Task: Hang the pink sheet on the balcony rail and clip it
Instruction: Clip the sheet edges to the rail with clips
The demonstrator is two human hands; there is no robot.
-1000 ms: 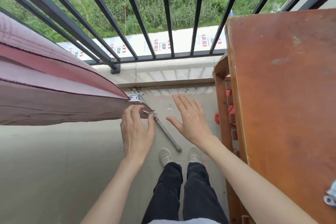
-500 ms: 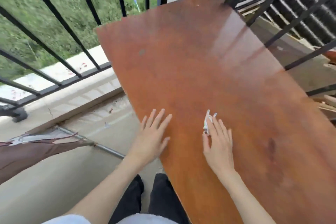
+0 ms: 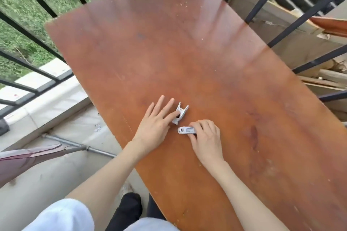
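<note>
Two white clips lie on the wooden table (image 3: 187, 62): the upright clip (image 3: 180, 113) is touched by the spread, unclenched left hand (image 3: 154, 125); the flat clip (image 3: 185, 130) is pinched by the right hand (image 3: 205, 137). The upright one could be knocked over or slid off, being touched w/o a grip. The pink sheet (image 3: 28, 157) hangs at lower left, w/ the pipe (image 3: 97, 151) on the floor betw. table and railing (image 3: 37, 88).

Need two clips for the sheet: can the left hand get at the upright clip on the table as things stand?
Probably yes: the left hand already touches the upright clip with a fingertip, nothing lies between, and the right hand is busy with the flat clip.
</note>
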